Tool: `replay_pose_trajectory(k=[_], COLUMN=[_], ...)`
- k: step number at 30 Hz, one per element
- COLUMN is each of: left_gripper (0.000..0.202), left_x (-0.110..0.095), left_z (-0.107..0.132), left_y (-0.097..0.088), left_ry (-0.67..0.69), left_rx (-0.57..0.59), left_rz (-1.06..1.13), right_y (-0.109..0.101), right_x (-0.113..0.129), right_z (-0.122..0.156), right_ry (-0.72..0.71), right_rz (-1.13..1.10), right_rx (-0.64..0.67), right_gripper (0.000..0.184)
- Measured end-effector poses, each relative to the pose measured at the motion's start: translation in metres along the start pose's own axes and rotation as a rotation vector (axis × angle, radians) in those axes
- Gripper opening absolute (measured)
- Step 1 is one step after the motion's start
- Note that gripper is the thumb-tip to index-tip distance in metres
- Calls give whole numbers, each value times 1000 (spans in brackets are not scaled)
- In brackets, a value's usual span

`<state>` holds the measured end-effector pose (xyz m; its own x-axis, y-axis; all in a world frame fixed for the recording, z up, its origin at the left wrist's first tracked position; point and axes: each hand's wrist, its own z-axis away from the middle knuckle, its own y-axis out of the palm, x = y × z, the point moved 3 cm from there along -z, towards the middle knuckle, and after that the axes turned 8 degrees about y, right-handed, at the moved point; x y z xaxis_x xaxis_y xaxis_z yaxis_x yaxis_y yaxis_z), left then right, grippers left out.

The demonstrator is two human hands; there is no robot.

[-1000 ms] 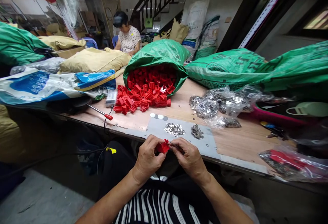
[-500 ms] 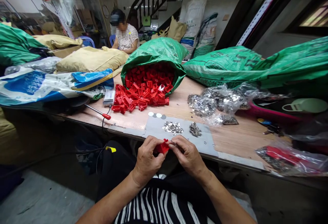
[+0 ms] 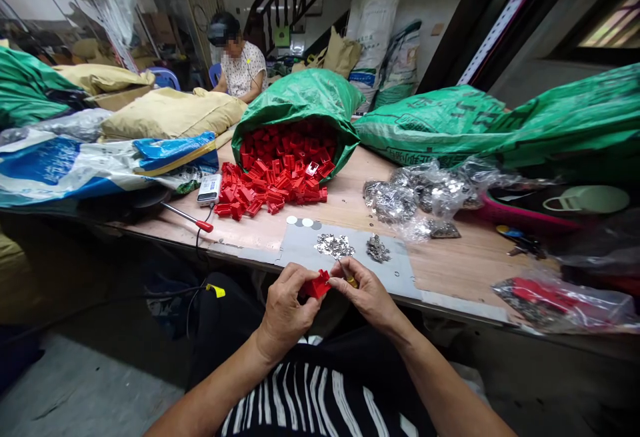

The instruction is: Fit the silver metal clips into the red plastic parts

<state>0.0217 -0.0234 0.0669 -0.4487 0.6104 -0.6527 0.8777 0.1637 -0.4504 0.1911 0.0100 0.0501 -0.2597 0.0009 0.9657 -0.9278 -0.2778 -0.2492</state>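
Note:
My left hand [image 3: 290,307] is closed round a small red plastic part [image 3: 317,284], held just off the table's front edge. My right hand [image 3: 364,294] is closed too, its thumb and forefinger pinched at the right end of the red part. A small tool with a thin metal shaft and a yellow handle [image 3: 353,282] sits in its fingers; what else the pinch holds is too small to tell. Beyond my hands, on a grey mat [image 3: 300,252], lie a pile of flat shiny metal pieces [image 3: 334,244] and a smaller, darker pile of metal pieces [image 3: 377,248].
Red plastic parts [image 3: 273,184] spill from a green sack [image 3: 305,94]. A red-tipped rod [image 3: 204,226] and a small white device [image 3: 209,189] lie left. Plastic bags of metal pieces [image 3: 390,200] and a pink basket [image 3: 530,218] are right. Another person [image 3: 243,67] sits across the table.
The tool in my right hand has tilted, so its yellow handle shows and its metal end points up and away. My left hand still holds the red part. The view has shifted slightly.

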Motion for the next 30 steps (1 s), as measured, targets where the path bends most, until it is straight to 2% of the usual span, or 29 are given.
replay_pose_trajectory(k=[6,12,19,30], left_gripper=[30,27,21,30], left_x=[-4,0,7,23], left_z=[5,13,19,19], left_y=[8,14,13,5], left_ry=[49,4,-101,-103], left_rx=[78,83,107,112], left_rz=[8,35,174,485], right_y=[2,7,10,19], right_x=[0,-12,-24,-25], right_z=[-2,1,15,20], right_ry=[22,69,259,344], right_rz=[-34,-53,-286,-540], right_rx=[124,123,301,407], right_gripper=[26,30,41,49])
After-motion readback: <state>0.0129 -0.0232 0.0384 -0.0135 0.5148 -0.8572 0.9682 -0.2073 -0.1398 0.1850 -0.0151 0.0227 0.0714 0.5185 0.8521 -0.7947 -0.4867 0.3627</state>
